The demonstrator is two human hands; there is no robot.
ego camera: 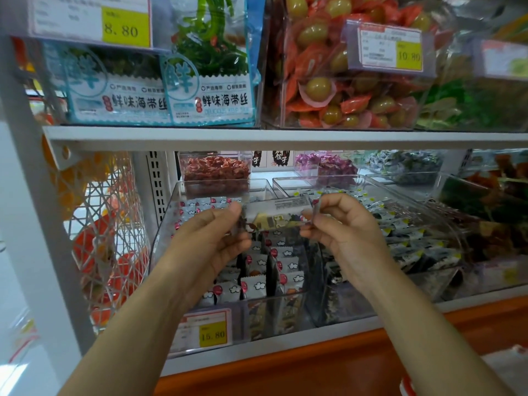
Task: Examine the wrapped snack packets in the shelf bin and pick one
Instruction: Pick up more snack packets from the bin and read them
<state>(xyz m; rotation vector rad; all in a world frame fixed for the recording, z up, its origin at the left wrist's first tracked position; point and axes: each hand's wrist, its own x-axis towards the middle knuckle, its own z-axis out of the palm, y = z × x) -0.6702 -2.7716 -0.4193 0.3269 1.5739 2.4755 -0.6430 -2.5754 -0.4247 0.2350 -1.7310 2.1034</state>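
Now holding one snack packet [275, 215] stretched above clear shelf bin [200, 335]: left hand [213, 238] pinching left end, right hand [340, 224] pinching right end. Keep grip light on sealed edges, tilt printed label toward me, read before I decide. Other packets [268, 270] stay below in bin.

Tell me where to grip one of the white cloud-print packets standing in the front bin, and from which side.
Take a cloud-print packet by its crimped top edge, coming from above. The packets stand upright in tight rows inside the clear bin, so only their tops are exposed; the sides look blocked by neighbours and the bin wall.
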